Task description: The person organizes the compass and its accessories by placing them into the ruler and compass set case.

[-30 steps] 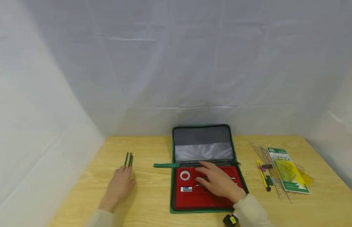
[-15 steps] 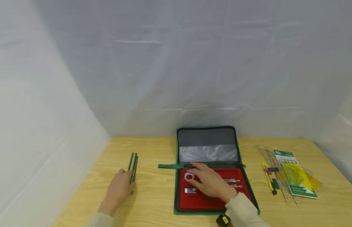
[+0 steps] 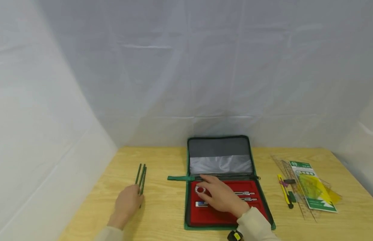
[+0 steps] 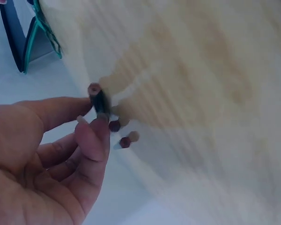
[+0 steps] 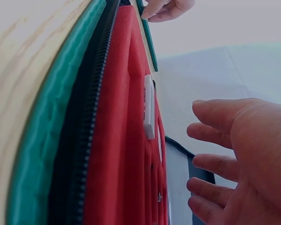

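Left hand pinches a pencil while the right hand hovers over the case

The left hand pinches one dark green hexagonal pencil near its end between thumb and fingers. Two more green pencils, their ends just beside that grip, seem to lie loose on the pale wooden worktop. A fingertip pinch probably suits such thin rods.

The right hand is above the tray, its fingers apart and slightly bent; the right wrist view shows nothing held. Its thumb and index finger frame a white flat ring, though whether they touch it cannot be told from the head view.

The green zip case with a red moulded tray sits between the hands. Its grey-lined lid is folded back, which presumably leaves the wells within reach. The shaped wells likely keep the ring, a small white-and-blue eraser and the silver drawing instruments from sliding. A green-and-white packet lies well apart, to the right.

Against a second ago, the right hand has shifted left across the tray, from the instruments to the ring, and now hides the instruments' left ends. The left hand stays with the pencils, whose lower ends now show past the thumb.
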The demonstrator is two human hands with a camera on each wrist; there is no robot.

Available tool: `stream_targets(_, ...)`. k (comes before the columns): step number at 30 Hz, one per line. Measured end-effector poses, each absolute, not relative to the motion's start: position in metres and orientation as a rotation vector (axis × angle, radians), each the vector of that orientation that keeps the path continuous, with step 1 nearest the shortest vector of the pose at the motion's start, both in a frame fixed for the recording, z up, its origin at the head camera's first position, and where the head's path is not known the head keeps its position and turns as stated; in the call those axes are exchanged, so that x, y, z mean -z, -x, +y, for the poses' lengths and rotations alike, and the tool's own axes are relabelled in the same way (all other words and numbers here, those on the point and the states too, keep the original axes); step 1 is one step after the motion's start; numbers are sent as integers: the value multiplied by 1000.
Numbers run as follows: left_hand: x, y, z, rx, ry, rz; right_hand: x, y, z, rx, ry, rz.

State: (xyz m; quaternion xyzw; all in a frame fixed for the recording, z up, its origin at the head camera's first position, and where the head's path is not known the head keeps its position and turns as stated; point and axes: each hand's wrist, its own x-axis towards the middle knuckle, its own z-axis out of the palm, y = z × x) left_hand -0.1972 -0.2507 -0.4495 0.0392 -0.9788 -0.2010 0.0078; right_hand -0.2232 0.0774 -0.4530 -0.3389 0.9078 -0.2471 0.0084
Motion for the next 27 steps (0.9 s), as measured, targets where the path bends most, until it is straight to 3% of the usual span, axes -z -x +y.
stream_targets(23, 438, 209, -246, 526, -177, -3154, 457, 218, 87, 752, 995, 2878)
stream_targets(27, 438, 211, -241, 603, -83, -3115, 458, 219, 94, 769, 978, 2904)
